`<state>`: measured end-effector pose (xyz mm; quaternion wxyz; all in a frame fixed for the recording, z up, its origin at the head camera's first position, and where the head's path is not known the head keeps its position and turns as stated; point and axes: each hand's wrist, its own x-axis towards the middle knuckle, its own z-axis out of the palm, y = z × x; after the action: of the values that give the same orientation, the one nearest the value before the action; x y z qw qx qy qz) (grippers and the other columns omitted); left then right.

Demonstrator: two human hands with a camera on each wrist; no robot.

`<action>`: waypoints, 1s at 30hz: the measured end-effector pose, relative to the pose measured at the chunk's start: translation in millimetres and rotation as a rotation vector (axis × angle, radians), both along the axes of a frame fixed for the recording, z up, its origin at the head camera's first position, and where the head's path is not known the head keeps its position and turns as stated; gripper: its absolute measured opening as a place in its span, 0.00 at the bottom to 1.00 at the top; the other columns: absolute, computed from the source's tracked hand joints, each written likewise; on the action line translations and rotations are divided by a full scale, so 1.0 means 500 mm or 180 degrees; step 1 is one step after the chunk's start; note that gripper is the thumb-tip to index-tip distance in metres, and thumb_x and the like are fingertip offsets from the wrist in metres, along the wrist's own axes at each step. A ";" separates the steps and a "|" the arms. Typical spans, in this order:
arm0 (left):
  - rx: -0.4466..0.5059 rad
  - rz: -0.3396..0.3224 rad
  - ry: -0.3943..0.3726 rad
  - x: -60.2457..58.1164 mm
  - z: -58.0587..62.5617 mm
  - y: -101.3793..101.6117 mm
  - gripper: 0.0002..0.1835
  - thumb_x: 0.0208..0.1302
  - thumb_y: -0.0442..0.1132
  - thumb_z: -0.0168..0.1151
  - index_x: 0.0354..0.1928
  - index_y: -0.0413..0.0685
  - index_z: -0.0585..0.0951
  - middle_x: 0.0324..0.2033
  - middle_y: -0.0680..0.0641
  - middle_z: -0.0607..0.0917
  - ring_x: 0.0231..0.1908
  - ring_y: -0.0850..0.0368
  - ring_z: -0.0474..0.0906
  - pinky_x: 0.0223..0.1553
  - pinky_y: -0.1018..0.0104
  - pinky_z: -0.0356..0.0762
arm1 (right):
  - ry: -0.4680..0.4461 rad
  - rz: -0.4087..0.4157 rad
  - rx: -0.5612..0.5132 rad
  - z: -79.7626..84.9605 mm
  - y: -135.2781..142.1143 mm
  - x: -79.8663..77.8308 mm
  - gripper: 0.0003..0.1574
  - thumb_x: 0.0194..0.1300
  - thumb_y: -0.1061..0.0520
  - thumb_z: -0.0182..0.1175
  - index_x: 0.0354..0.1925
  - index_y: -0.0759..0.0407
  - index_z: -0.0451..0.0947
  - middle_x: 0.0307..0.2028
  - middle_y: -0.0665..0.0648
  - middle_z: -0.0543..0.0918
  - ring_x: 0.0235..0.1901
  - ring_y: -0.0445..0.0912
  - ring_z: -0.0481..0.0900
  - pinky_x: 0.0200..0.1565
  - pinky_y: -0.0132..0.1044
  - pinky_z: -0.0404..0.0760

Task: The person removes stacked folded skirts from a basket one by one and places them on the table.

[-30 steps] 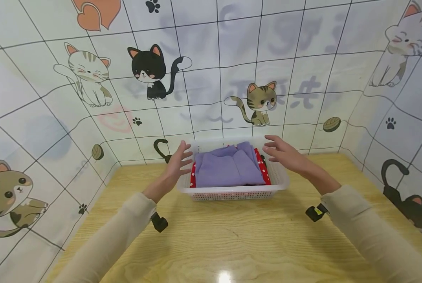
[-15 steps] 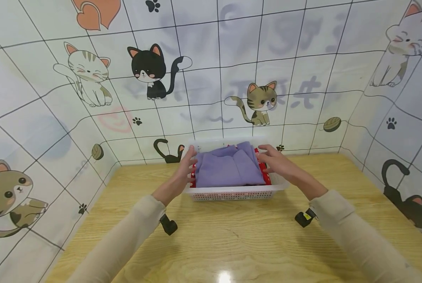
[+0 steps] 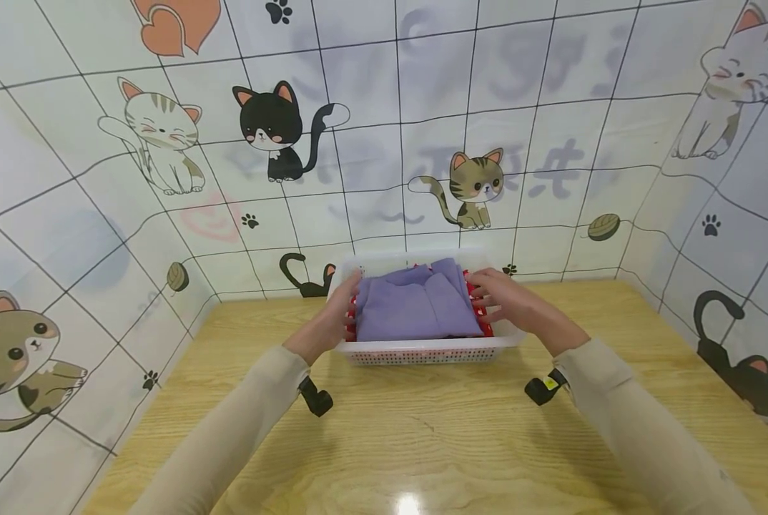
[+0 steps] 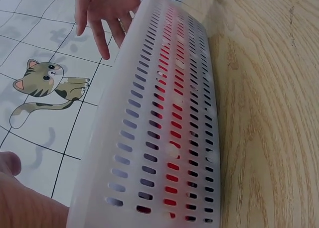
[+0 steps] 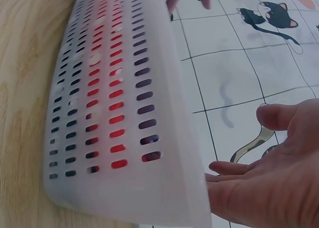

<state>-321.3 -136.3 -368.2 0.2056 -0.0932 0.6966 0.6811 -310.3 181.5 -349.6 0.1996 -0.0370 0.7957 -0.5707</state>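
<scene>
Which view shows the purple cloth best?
Head view: it looks down on the purple cloth, showing most of its folded top. Both wrist views face the basket's slotted side; purplish patches through the slots may be the cloth, but its top is hidden.

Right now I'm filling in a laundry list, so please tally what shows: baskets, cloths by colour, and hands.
Basket: 1
Purple cloth: 1, on top
Red spotted cloth: at least 1, mostly covered
Hands: 2, the left hand and the right hand
Total: at least 5; more cloth may be hidden
</scene>
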 end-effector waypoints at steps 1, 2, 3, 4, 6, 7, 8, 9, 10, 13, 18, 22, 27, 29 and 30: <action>-0.0012 -0.0008 -0.0027 -0.001 -0.001 0.000 0.47 0.74 0.69 0.42 0.83 0.50 0.47 0.81 0.33 0.47 0.80 0.29 0.44 0.78 0.31 0.48 | -0.0099 -0.0025 -0.0034 0.001 -0.001 -0.004 0.44 0.81 0.41 0.42 0.80 0.66 0.44 0.76 0.75 0.57 0.75 0.69 0.59 0.71 0.61 0.71; -0.0012 -0.0006 -0.0057 -0.002 -0.003 0.000 0.47 0.74 0.68 0.44 0.83 0.50 0.48 0.81 0.33 0.48 0.80 0.30 0.46 0.78 0.32 0.49 | -0.0205 -0.0059 -0.0076 0.001 -0.002 -0.007 0.45 0.81 0.41 0.42 0.81 0.65 0.44 0.76 0.75 0.56 0.76 0.69 0.59 0.71 0.61 0.71; -0.0011 0.0011 -0.0082 -0.004 -0.005 0.001 0.47 0.73 0.67 0.46 0.83 0.49 0.48 0.81 0.33 0.49 0.80 0.31 0.48 0.78 0.33 0.51 | -0.0300 -0.0077 -0.0122 0.001 -0.003 -0.011 0.46 0.81 0.40 0.42 0.81 0.64 0.43 0.77 0.75 0.56 0.76 0.69 0.58 0.71 0.61 0.71; 0.0005 0.0039 -0.0112 -0.005 -0.006 0.002 0.47 0.73 0.65 0.48 0.83 0.48 0.48 0.80 0.33 0.50 0.79 0.32 0.50 0.78 0.34 0.53 | -0.0387 -0.0092 -0.0153 0.001 -0.003 -0.014 0.47 0.80 0.40 0.42 0.81 0.64 0.42 0.77 0.75 0.55 0.76 0.69 0.58 0.71 0.62 0.71; 0.0076 0.0104 -0.0164 -0.008 -0.008 0.005 0.47 0.71 0.63 0.53 0.82 0.49 0.50 0.79 0.34 0.53 0.78 0.34 0.55 0.78 0.37 0.56 | -0.0508 -0.0111 -0.0193 0.000 -0.003 -0.019 0.47 0.80 0.39 0.43 0.82 0.62 0.41 0.78 0.75 0.54 0.76 0.70 0.58 0.71 0.62 0.71; 0.0104 0.0133 -0.0176 -0.008 -0.009 0.007 0.47 0.70 0.62 0.55 0.82 0.49 0.51 0.79 0.34 0.55 0.77 0.36 0.57 0.77 0.39 0.58 | -0.0559 -0.0125 -0.0205 -0.002 -0.003 -0.021 0.48 0.79 0.38 0.43 0.82 0.62 0.42 0.78 0.75 0.54 0.76 0.70 0.58 0.71 0.62 0.71; 0.0136 0.0157 -0.0183 -0.009 -0.009 0.010 0.46 0.69 0.62 0.57 0.81 0.49 0.53 0.78 0.35 0.58 0.76 0.37 0.60 0.77 0.41 0.60 | -0.0584 -0.0113 -0.0202 -0.003 -0.003 -0.023 0.48 0.79 0.38 0.43 0.82 0.61 0.41 0.78 0.75 0.53 0.76 0.70 0.58 0.71 0.62 0.71; 0.0159 0.0179 -0.0167 -0.009 -0.010 0.012 0.46 0.69 0.61 0.57 0.81 0.49 0.54 0.77 0.35 0.59 0.75 0.38 0.61 0.77 0.42 0.60 | -0.0613 -0.0115 -0.0204 -0.004 -0.002 -0.025 0.48 0.79 0.37 0.43 0.82 0.60 0.42 0.78 0.75 0.53 0.76 0.70 0.59 0.71 0.61 0.70; 0.0179 0.0187 -0.0143 -0.009 -0.010 0.013 0.45 0.70 0.60 0.57 0.80 0.48 0.55 0.76 0.35 0.61 0.74 0.38 0.63 0.77 0.44 0.61 | -0.0631 -0.0115 -0.0211 -0.005 -0.002 -0.027 0.48 0.79 0.37 0.44 0.82 0.60 0.42 0.78 0.75 0.53 0.76 0.70 0.58 0.72 0.61 0.70; 0.0199 0.0176 -0.0069 -0.010 -0.009 0.016 0.43 0.71 0.58 0.56 0.80 0.47 0.56 0.75 0.34 0.63 0.74 0.39 0.63 0.78 0.45 0.60 | -0.0659 -0.0110 -0.0224 -0.008 -0.002 -0.033 0.48 0.79 0.37 0.43 0.82 0.59 0.42 0.79 0.75 0.52 0.78 0.69 0.55 0.75 0.62 0.65; 0.0155 0.0145 -0.0087 -0.009 -0.004 0.014 0.48 0.71 0.53 0.59 0.82 0.43 0.47 0.80 0.31 0.51 0.80 0.36 0.52 0.81 0.46 0.52 | -0.0608 -0.0074 -0.0145 -0.012 -0.007 -0.040 0.47 0.80 0.40 0.41 0.83 0.57 0.36 0.79 0.77 0.50 0.79 0.68 0.53 0.77 0.61 0.60; 0.0075 0.0137 -0.0096 -0.009 -0.002 0.014 0.49 0.70 0.51 0.61 0.82 0.43 0.47 0.82 0.33 0.44 0.82 0.36 0.43 0.82 0.47 0.46 | -0.0489 -0.0062 -0.0097 -0.017 -0.015 -0.042 0.47 0.80 0.42 0.43 0.83 0.59 0.36 0.79 0.75 0.52 0.78 0.66 0.57 0.75 0.57 0.63; -0.0165 0.0044 -0.0082 -0.011 -0.005 0.018 0.47 0.70 0.52 0.59 0.82 0.45 0.48 0.82 0.34 0.47 0.81 0.36 0.48 0.81 0.45 0.49 | -0.0470 0.0028 -0.0416 -0.028 -0.024 -0.041 0.46 0.81 0.48 0.47 0.83 0.54 0.35 0.81 0.71 0.44 0.80 0.68 0.49 0.78 0.62 0.57; -0.0340 -0.0028 -0.0056 -0.012 -0.005 0.020 0.48 0.69 0.53 0.59 0.83 0.47 0.48 0.81 0.33 0.49 0.80 0.35 0.51 0.80 0.43 0.52 | -0.0498 0.0079 -0.0507 -0.033 -0.026 -0.042 0.44 0.81 0.49 0.47 0.83 0.52 0.38 0.82 0.69 0.41 0.80 0.69 0.46 0.77 0.65 0.55; -0.0422 -0.0067 -0.0033 -0.012 -0.005 0.021 0.48 0.69 0.54 0.59 0.83 0.49 0.47 0.81 0.34 0.49 0.79 0.35 0.52 0.80 0.42 0.52 | -0.0489 0.0115 -0.0513 -0.034 -0.027 -0.042 0.44 0.81 0.49 0.47 0.83 0.51 0.39 0.82 0.69 0.39 0.80 0.70 0.45 0.77 0.67 0.56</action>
<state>-327.5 -125.6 -370.9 0.2097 -0.1028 0.7400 0.6307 -331.3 168.1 -366.6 0.2666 -0.0235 0.7288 -0.6302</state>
